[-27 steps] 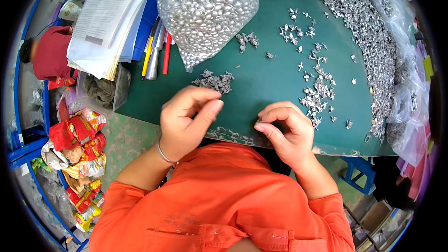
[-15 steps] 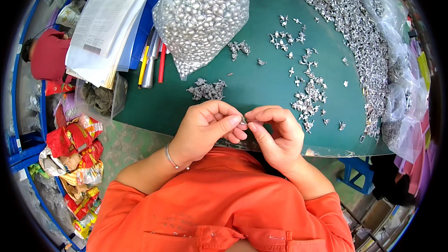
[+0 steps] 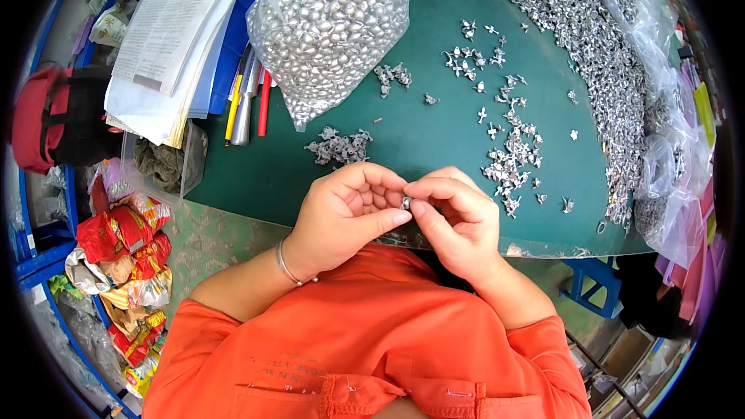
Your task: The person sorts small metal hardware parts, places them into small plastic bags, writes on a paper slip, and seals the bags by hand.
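A small shiny metal piece is pinched between my two hands above the table's near edge. My left hand comes in from the left, its thumb and index fingertips at the piece and the other fingers curled. My right hand grips it from the other side with thumb and index finger. Fingertips hide most of the piece. Just beyond my left hand lies a small heap of dull grey metal pieces. Shiny small metal parts are scattered beyond my right hand.
On the green table stands a clear bag of silvery beads. Left are papers, pens and a plastic box. A long bank of metal parts lines the right. A person in red is at far left.
My left fingers have spread a little and the metal piece shows more between the fingertips. The person at far left has shifted, now showing a black patch. The view has moved slightly.
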Motion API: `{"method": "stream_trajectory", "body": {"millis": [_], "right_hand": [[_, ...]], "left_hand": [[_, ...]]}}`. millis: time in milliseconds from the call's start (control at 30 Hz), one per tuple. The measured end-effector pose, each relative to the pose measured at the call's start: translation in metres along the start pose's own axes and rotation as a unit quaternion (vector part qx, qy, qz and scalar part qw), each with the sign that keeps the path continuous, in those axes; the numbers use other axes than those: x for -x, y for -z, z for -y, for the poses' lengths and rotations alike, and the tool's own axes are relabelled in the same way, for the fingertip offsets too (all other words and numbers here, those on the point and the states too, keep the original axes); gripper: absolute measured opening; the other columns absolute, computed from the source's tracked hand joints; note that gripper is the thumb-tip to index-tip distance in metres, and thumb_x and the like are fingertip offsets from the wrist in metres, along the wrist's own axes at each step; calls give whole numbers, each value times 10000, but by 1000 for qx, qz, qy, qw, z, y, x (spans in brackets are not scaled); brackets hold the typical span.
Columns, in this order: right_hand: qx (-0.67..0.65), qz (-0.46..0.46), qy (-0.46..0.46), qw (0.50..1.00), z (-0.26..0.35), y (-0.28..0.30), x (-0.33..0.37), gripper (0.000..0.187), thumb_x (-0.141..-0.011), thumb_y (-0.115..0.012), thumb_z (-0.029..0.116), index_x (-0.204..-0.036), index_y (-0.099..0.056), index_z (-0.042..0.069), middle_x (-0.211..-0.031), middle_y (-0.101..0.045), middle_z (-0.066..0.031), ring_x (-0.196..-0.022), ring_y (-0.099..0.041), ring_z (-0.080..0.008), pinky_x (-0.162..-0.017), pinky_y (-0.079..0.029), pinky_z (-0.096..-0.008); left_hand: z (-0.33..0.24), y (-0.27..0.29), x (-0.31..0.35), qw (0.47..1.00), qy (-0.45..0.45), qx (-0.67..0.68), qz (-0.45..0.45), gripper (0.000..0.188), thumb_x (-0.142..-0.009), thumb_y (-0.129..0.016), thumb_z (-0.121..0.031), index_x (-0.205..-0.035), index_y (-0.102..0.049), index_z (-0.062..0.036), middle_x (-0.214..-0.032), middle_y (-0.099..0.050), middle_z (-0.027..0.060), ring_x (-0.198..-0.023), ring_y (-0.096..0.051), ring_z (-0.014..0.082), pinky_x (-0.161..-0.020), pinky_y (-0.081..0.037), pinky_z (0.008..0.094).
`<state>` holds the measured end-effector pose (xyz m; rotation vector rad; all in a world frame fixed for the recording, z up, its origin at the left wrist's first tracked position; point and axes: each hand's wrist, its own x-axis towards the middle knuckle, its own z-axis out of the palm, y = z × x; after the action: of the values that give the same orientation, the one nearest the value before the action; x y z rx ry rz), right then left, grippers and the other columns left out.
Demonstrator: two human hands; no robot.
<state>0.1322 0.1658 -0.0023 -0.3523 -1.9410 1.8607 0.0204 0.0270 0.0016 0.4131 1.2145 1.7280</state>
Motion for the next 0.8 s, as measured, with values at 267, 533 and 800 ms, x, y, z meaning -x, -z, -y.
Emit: {"method": "stream_trajectory", "body": {"millis": [267, 533, 800], "right_hand": [[5, 12, -7, 1000, -6, 2, 4, 145, -850, -626, -64, -989, -647, -29, -953, -607, -93, -862, -614, -137, -738, -518, -251], [-165, -11, -57, 985, -9, -2, 10, 178, -861, -599, -99, -1021, -565, -30, -1015, -587, -86, -936, -606, -141, -829, -509, -268], [-134, -27, -59, 989, -7, -3, 10, 200, -844, -611, -106, -1019, -567, -20, -1011, -587, -83, -921, -603, -129, -823, -510, -266]], "left_hand": [[-4, 0, 1, 998, 60, -7, -28, 143, -889, -619, 6, -1027, -603, 41, -923, -657, 87, -813, -648, 127, -731, -550, 254], [-5, 0, 0, 996, 85, 22, -30, 121, -887, -622, -6, -999, -610, 40, -890, -658, 85, -800, -654, 133, -713, -551, 257], [-3, 0, 0, 994, 105, 16, -40, 138, -876, -632, 2, -1007, -616, 43, -895, -662, 101, -798, -662, 146, -709, -559, 265]]}}
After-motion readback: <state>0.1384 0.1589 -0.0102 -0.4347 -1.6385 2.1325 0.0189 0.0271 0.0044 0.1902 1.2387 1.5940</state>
